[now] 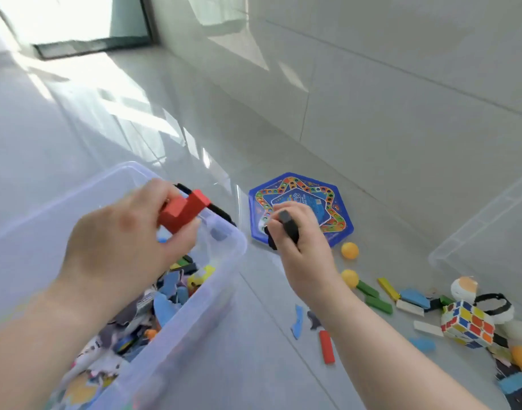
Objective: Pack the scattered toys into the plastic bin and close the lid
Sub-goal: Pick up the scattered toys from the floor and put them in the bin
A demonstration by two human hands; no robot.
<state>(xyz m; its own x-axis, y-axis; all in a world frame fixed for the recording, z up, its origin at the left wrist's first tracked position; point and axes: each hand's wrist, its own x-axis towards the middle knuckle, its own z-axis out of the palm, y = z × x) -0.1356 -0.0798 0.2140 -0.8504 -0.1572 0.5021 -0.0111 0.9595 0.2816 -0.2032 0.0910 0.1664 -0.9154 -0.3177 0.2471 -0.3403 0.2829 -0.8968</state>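
Left hand (120,247) closed on red block (183,210) — held over plastic bin (218,279), directly above open interior, so drop is straight down

Right hand (301,247) closed on black block (288,229), outside bin, just right of rim — needs move leftward

Bin translucent, partly filled with puzzle pieces; many toys on floor at right, lid (487,229) lying far right

left hand (126,241): red block (184,211) over bin (224,232) | right hand (301,247): dark piece (288,227), possibly a block
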